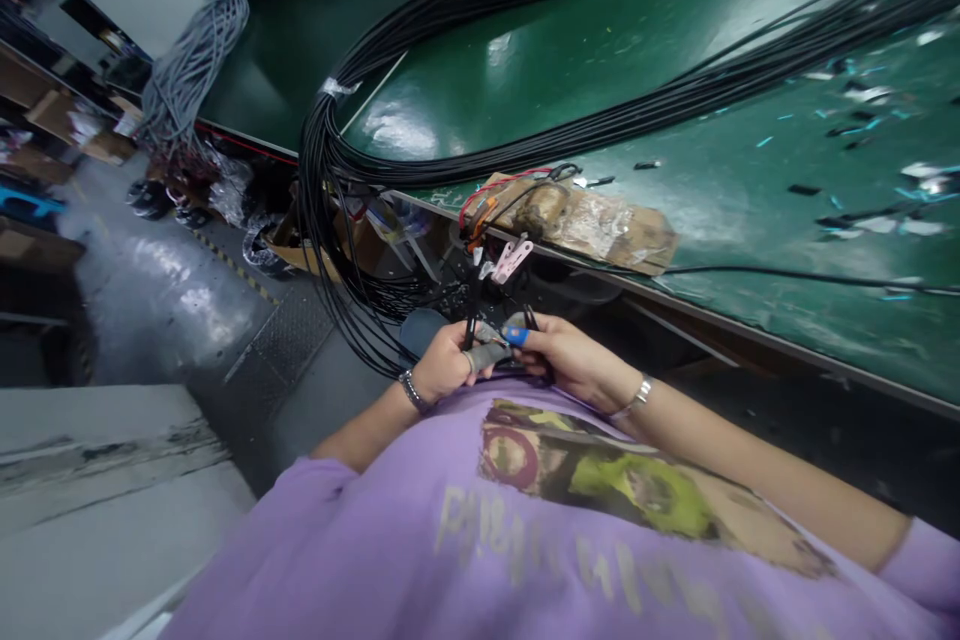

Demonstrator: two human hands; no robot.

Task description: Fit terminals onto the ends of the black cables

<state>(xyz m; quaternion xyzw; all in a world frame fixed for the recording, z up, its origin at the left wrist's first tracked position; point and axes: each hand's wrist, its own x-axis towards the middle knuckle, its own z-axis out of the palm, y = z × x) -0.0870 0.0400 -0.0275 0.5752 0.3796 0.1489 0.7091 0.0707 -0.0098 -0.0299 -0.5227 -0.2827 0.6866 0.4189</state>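
My left hand (444, 362) is closed on a black cable (470, 310) close to my shirt, with a grey wrap around its thumb. Right beside it, my right hand (562, 352) is closed too, a blue wrap on its thumb, and a dark piece of cable shows at its fingers. The fingertips of both hands meet over the cable's end; small greyish strands or foil show there, too blurred to make out. From the bench edge a thick bundle of black cables (319, 150) hangs down to the left of my hands.
The green bench (592, 50) carries the long loop of black cables and scattered cuttings (862, 210). At its edge sits a taped cardboard block (592, 220) with a pale pink tool (513, 261) next to it. Grey cables (199, 60) hang at left, above a box (307, 250).
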